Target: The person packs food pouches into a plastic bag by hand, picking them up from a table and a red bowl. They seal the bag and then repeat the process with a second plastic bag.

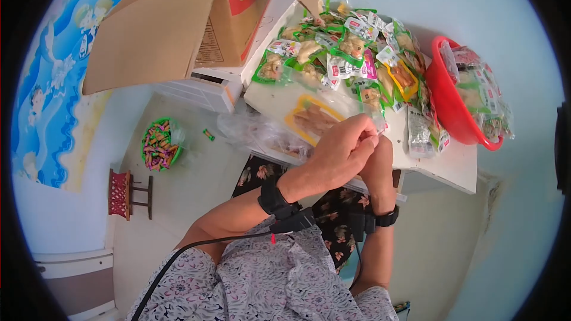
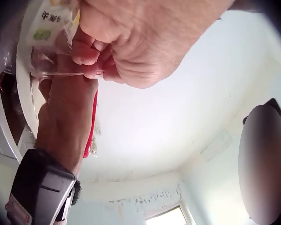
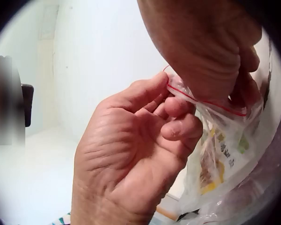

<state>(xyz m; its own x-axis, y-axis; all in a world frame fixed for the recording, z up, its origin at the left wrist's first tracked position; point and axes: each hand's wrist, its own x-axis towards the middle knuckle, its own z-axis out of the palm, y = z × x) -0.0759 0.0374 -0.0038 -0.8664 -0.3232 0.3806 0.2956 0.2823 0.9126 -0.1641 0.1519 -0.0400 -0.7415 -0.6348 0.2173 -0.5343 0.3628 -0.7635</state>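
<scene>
Both hands meet at the mouth of a clear zip bag (image 3: 224, 122) with a red line along its edge. My left hand (image 1: 336, 154) pinches the edge between thumb and fingertips, the other fingers curled in. My right hand (image 1: 379, 169) grips the same edge close beside it, its fingertips partly hidden behind the left hand in the head view. Inside the bag lies a flat food packet (image 1: 312, 119) with a yellow border and brown contents, low over the white table (image 1: 264, 96). Printed characters show through the plastic in both wrist views.
Green-edged snack packets (image 1: 351, 47) are heaped at the table's back. A red basin (image 1: 443, 95) of packets leans at the right; an opened cardboard box (image 1: 160, 30) stands left. Clear plastic bags (image 1: 256, 134) hang by the front edge. A green basket (image 1: 162, 142) sits on the floor.
</scene>
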